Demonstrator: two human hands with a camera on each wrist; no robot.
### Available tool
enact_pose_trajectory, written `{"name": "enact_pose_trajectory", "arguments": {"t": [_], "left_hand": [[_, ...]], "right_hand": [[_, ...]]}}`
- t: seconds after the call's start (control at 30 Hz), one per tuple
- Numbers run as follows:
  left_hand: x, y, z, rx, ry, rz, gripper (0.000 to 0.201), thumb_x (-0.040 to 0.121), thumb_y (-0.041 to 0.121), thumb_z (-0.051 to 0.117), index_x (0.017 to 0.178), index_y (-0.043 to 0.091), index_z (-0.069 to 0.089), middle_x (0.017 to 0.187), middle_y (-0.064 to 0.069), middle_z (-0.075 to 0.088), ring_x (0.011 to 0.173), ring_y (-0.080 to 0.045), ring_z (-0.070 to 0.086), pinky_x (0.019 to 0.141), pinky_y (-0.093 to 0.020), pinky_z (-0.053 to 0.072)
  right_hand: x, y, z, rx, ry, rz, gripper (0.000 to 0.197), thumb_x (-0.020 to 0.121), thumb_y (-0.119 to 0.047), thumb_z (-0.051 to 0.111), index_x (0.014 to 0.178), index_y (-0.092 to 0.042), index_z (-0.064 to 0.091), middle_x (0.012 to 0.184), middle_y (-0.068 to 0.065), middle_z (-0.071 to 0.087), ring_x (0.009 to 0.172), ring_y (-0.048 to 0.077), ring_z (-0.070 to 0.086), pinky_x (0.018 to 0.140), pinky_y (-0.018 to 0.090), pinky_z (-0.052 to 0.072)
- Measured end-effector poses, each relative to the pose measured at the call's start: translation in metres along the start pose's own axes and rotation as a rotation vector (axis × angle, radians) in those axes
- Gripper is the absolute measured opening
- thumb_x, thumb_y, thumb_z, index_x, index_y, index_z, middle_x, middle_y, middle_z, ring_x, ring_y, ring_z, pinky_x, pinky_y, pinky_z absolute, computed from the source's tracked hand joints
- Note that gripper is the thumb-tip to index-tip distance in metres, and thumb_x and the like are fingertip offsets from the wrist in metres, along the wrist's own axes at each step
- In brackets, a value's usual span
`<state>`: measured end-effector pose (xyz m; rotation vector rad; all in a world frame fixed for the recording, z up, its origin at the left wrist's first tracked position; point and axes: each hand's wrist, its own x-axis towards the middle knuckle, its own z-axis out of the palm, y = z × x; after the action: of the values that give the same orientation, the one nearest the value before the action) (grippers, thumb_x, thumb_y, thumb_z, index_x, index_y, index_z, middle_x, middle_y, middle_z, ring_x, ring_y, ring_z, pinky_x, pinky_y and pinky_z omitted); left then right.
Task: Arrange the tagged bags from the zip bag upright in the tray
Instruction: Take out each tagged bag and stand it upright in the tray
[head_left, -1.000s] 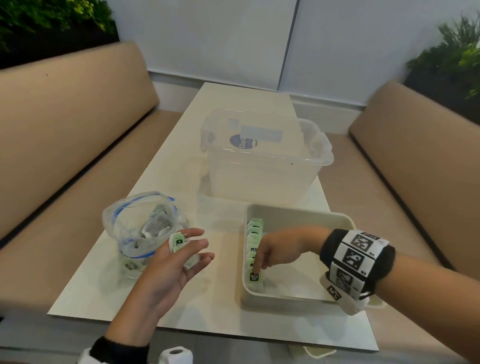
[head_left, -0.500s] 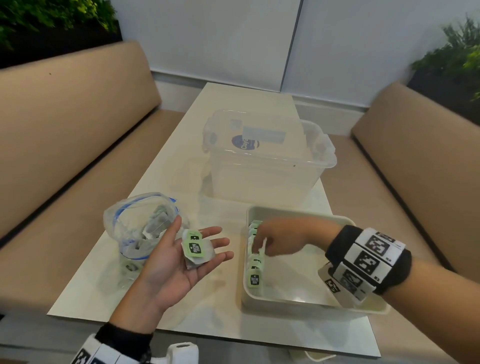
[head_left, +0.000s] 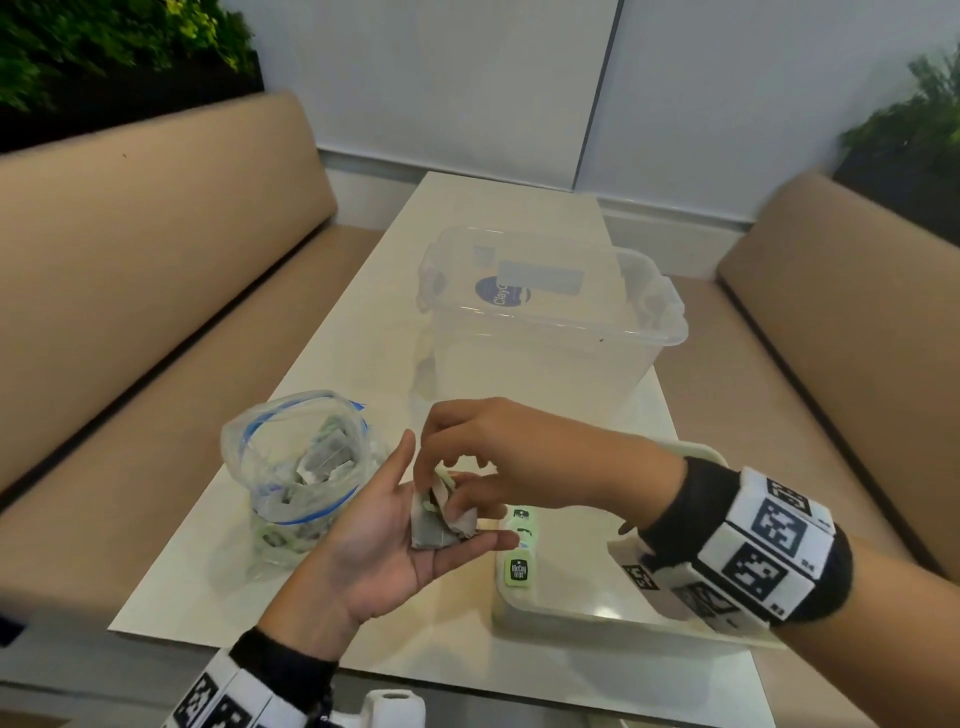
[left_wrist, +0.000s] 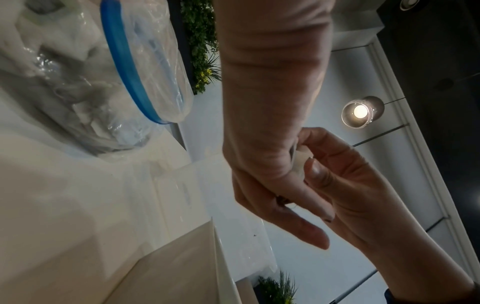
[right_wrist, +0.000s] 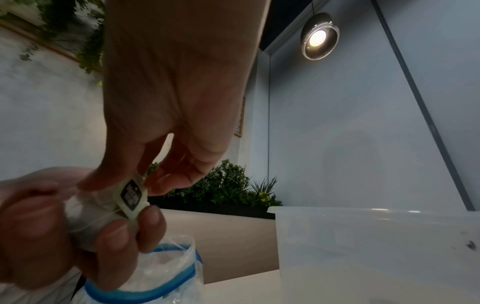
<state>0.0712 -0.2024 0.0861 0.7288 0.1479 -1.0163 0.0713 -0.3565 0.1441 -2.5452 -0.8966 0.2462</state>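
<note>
My left hand (head_left: 384, 540) lies palm up between the zip bag (head_left: 296, 467) and the cream tray (head_left: 597, 621). A small bundle of tagged bags (head_left: 434, 530) rests on its fingers. My right hand (head_left: 441, 491) reaches across from the right and pinches one bag by its green tag (right_wrist: 132, 195) just above the left fingers. The clear zip bag stands open with a blue rim (left_wrist: 124, 67) and several more bags inside. A row of tagged bags (head_left: 519, 569) stands upright along the tray's left wall, partly hidden by my hands.
A large clear plastic bin (head_left: 545, 332) stands on the white table (head_left: 363, 338) behind the tray. Tan benches (head_left: 156, 291) run along both sides. The table's front edge is close to my wrists.
My right hand left the tray's row and moved left onto my left palm, where it took hold of a bag. The left hand stayed palm up with its bags.
</note>
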Motion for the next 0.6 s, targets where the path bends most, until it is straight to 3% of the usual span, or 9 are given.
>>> {"name": "enact_pose_trajectory", "arguments": {"t": [0.1,0.2,0.3,0.4,0.53,0.6], "left_hand": [[0.0,0.001,0.0,0.009,-0.032,-0.004,0.068,0.088,0.057,0.038,0.098,-0.004,0.065,0.088,-0.028,0.064,0.076,-0.048,0.067,0.053,-0.035,0.06],[-0.001,0.003,0.001,0.042,-0.056,-0.005,0.058,0.08,0.054,0.046,0.087,0.002,0.071,0.085,-0.028,0.063,0.07,-0.046,0.067,0.05,-0.033,0.059],[-0.002,0.003,0.001,0.06,-0.097,-0.021,0.054,0.078,0.051,0.047,0.084,0.001,0.067,0.086,-0.027,0.064,0.067,-0.042,0.067,0.047,-0.031,0.058],[-0.002,0.0,0.0,0.097,-0.117,-0.024,0.051,0.079,0.046,0.048,0.082,0.001,0.072,0.1,-0.027,0.067,0.072,-0.039,0.07,0.05,-0.031,0.059],[0.0,-0.003,0.0,0.064,-0.07,0.105,0.052,0.075,0.048,0.053,0.093,0.005,0.076,0.112,-0.023,0.067,0.078,-0.039,0.07,0.053,-0.031,0.059],[0.0,-0.005,-0.002,0.052,-0.062,0.199,0.061,0.063,0.056,0.07,0.098,0.006,0.074,0.111,-0.021,0.068,0.08,-0.04,0.07,0.052,-0.03,0.059]], "right_hand": [[0.0,0.001,-0.009,-0.009,-0.008,-0.001,0.026,0.078,-0.019,0.074,0.103,-0.015,0.068,0.106,-0.001,0.055,0.083,0.003,0.048,0.078,0.02,0.048],[0.0,0.002,-0.019,0.008,-0.016,0.009,0.024,0.075,-0.018,0.077,0.098,-0.017,0.071,0.108,-0.002,0.058,0.083,-0.002,0.05,0.079,0.014,0.047],[0.002,0.002,-0.026,0.012,0.02,0.014,0.013,0.074,-0.019,0.078,0.086,-0.016,0.073,0.096,-0.001,0.065,0.08,0.002,0.057,0.074,0.019,0.05],[0.004,-0.004,-0.032,-0.006,0.039,0.036,0.01,0.076,-0.025,0.076,0.079,-0.016,0.071,0.078,-0.004,0.069,0.069,0.002,0.059,0.065,0.01,0.045],[0.003,-0.012,-0.043,0.02,0.036,0.12,0.011,0.076,-0.021,0.077,0.075,-0.014,0.068,0.065,-0.006,0.065,0.057,0.013,0.064,0.059,0.023,0.053],[0.002,-0.012,-0.047,-0.014,0.047,0.156,0.009,0.076,-0.018,0.076,0.079,-0.016,0.068,0.063,-0.012,0.062,0.054,0.009,0.064,0.058,0.021,0.053]]}}
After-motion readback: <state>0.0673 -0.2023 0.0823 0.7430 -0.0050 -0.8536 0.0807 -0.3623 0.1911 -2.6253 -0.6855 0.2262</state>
